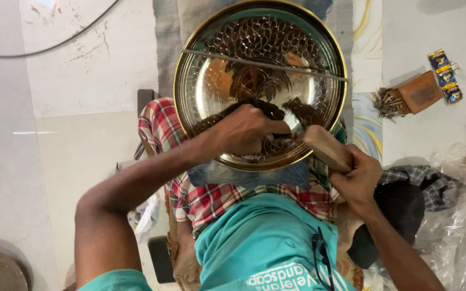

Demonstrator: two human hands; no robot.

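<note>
— Where do we have the plate (pixel 211 81)?

— It rests on our lap, on a checked cloth (pixel 160 124) with a blue cloth (pixel 244 175) under its near rim. It is round and shiny with a gold rim and an embossed pattern, and it tilts a little toward us.

— And our left hand (pixel 246 129)?

— It sits on the lower part of the plate, its grip clenched around a thin tool (pixel 292 132). We see only a short bit of the tool poking out by the fingers, its tip down on the metal.

— The right hand (pixel 358 178)?

— Its grip is closed on the handle of a mallet (pixel 326 146). The brown head lies just beside the tool's end, at the plate's lower right rim. We cannot tell whether they touch.

— What else lies around us?

— On the floor to the right are a brown block (pixel 420 92) and a heap of nails (pixel 386 102) touching it, with a strip of small packets (pixel 445 75) just beside. Further right is crumpled clear plastic (pixel 459 215). Near our right wrist lie a dark cloth (pixel 400 207) and a grey checked one (pixel 424 178).
</note>
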